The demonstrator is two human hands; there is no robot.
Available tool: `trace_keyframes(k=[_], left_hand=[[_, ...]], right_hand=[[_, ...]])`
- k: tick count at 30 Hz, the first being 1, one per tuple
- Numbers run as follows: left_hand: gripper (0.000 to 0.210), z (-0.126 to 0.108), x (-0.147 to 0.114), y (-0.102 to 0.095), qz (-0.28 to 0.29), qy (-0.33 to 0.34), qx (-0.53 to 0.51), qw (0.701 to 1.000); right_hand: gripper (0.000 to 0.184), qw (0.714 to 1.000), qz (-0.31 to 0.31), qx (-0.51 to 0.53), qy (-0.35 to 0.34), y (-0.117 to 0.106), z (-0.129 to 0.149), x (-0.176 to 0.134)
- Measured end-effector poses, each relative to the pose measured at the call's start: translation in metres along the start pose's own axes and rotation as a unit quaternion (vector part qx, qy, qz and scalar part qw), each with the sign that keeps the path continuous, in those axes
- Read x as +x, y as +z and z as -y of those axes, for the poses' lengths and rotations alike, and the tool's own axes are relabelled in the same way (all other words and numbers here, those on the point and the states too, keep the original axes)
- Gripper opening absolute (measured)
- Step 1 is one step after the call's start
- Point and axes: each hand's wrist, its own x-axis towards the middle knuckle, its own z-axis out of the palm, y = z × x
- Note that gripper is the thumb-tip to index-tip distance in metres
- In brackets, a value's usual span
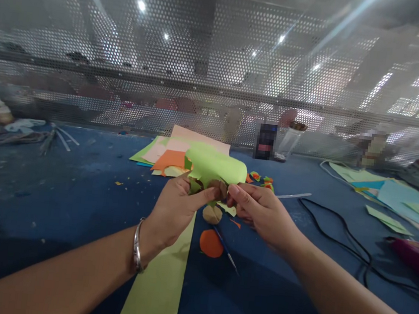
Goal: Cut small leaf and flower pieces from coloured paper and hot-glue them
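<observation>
A bright green sheet of paper [218, 167], curled and with a ragged cut lower edge, is held up between both hands. My left hand [174, 208] grips its lower left side, thumb pointing inward. My right hand [256, 209] pinches at its lower right edge, fingers closed; exactly what lies between the fingertips is partly hidden. Just below are a tan paper disc [212, 215] and an orange paper disc [211, 243] on the blue table. A thin blue pointed tool [227, 249] lies beside the orange disc. Under my left wrist runs a long pale green paper strip [160, 286].
Stacked coloured sheets [196, 138] lie behind the hands, with small red-green paper pieces [267, 180] to their right. A black cord [338, 210] and a purple tool [414, 256] are at right, near blue sheets [402, 197]. A perforated metal screen [220, 58] closes the back.
</observation>
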Motion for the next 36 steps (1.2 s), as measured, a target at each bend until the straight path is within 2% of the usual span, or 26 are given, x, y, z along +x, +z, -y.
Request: trace_keyframes(k=[7, 15, 20, 28, 32, 34, 36], left_hand=[[0.012, -0.0041, -0.0005, 0.0015, 0.003, -0.012, -0.009, 1.0], [0.015, -0.0028, -0.0005, -0.0032, -0.02, -0.026, -0.018, 0.999], [0.015, -0.0048, -0.0003, -0.0015, -0.057, -0.036, -0.016, 0.998], [0.014, -0.0081, -0.0018, 0.0014, -0.077, -0.052, -0.002, 0.996], [0.016, -0.0092, -0.0023, 0.0003, -0.114, -0.077, 0.009, 0.99], [0.017, -0.0091, -0.0012, -0.0017, -0.133, -0.07, 0.03, 0.988], [0.014, -0.008, 0.0005, -0.0043, -0.146, -0.03, 0.067, 0.986]], right_hand=[[0.052, 1.0, -0.008, -0.022, -0.009, -0.0024, -0.0004, 0.0008], [0.052, 0.999, -0.014, -0.026, -0.016, -0.0013, 0.0007, -0.001], [0.053, 0.998, -0.012, -0.049, -0.027, -0.0006, 0.002, -0.0009], [0.055, 0.995, -0.031, -0.082, -0.045, 0.0011, -0.0004, -0.0014], [0.053, 0.996, -0.022, -0.078, -0.037, 0.0018, -0.0004, -0.0015], [0.053, 0.997, -0.018, -0.074, -0.033, 0.002, -0.0002, -0.0017], [0.054, 0.997, -0.018, -0.073, -0.029, 0.0021, 0.0003, -0.0019]])
